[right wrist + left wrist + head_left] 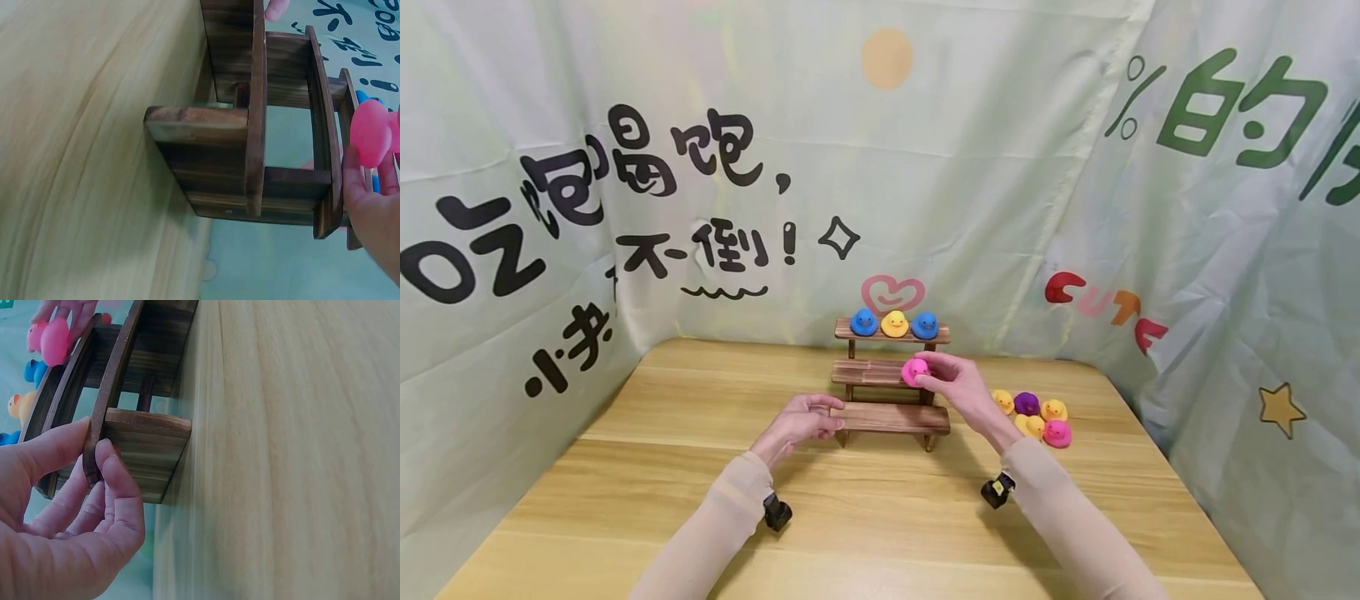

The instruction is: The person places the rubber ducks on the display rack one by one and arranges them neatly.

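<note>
Where fingertips (352, 174) pinch, the pink duck (913, 372) is hidden.

Left hand (799, 419) – fingers (125, 484) pinching | right hand (957, 381) – pinching, higher | forearms (718, 521) extended

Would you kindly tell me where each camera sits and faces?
Head: worn there, facing forward and down at the wooden stand; left hand, right hand, sleeves show.
Left wrist: worn there, facing the stand; left hand, right fingers show.
Right wrist: worn there, facing the stand; right hand, left fingertip show.
Wrist views share the held pink duck.
</note>
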A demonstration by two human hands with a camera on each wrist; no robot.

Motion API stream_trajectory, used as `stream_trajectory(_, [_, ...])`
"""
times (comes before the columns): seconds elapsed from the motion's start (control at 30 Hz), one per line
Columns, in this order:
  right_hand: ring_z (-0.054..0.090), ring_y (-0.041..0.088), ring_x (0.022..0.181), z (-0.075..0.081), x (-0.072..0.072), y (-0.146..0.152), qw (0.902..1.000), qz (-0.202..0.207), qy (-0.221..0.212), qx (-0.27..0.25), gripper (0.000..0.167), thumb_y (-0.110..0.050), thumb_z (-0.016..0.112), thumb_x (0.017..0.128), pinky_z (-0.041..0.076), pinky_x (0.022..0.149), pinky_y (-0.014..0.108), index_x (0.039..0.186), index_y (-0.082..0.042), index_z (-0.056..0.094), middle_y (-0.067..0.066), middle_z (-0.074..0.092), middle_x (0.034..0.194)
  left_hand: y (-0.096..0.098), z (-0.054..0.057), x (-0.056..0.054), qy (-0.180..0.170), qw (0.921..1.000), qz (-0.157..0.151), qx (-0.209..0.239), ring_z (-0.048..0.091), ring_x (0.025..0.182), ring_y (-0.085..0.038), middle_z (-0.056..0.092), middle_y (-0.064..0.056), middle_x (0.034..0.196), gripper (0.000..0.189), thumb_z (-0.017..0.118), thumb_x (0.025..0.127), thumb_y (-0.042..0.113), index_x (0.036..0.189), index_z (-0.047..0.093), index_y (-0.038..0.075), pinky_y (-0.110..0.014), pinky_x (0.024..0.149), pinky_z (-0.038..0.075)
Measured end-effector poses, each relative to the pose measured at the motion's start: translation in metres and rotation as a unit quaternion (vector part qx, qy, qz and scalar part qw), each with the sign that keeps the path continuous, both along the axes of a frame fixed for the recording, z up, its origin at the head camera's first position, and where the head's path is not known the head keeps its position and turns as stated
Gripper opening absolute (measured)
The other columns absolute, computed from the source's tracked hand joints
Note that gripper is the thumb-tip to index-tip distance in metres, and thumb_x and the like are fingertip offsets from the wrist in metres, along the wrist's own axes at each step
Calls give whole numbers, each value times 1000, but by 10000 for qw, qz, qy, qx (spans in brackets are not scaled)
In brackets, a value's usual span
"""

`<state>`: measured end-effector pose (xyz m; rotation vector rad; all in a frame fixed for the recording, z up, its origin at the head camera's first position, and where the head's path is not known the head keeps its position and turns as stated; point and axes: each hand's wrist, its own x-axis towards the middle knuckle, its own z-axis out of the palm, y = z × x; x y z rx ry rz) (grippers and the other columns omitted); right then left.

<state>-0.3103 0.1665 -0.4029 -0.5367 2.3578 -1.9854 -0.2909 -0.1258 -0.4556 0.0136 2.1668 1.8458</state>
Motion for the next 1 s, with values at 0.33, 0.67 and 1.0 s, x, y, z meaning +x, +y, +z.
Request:
stream_trajectory(0.33, [65, 18, 106, 4, -9, -23, 9994, 56, 110, 312, 43, -13, 75, 86, 54, 87, 21, 127, -4, 64, 16, 68, 122, 1, 4, 0, -25, 10000, 5, 20, 62, 71, -17, 65, -6, 80, 37, 73, 81, 0, 117, 65, 6, -31, 72, 56])
stream_trajectory(0.67, [67, 17, 104, 2, -14, -39, 9994, -71, 153, 298, 41, -10, 78, 83, 55, 89, 26, 122, -5, 68, 14, 71, 117, 1, 3, -1, -12, 10000, -44, -1, 62, 71, -17, 68, -6, 81, 38, 74, 81, 1, 117, 65, 5, -30, 70, 56])
stream_trajectory(1.0, [66, 23, 110, 3, -17, -53, 9993, -245, 3, 281, 41, -8, 79, 81, 55, 94, 32, 121, -5, 68, 14, 70, 119, 2, 1, -1, -49, 10000, -30, 9, 62, 70, -17, 67, -6, 80, 37, 75, 81, 1, 116, 65, 4, -30, 69, 56])
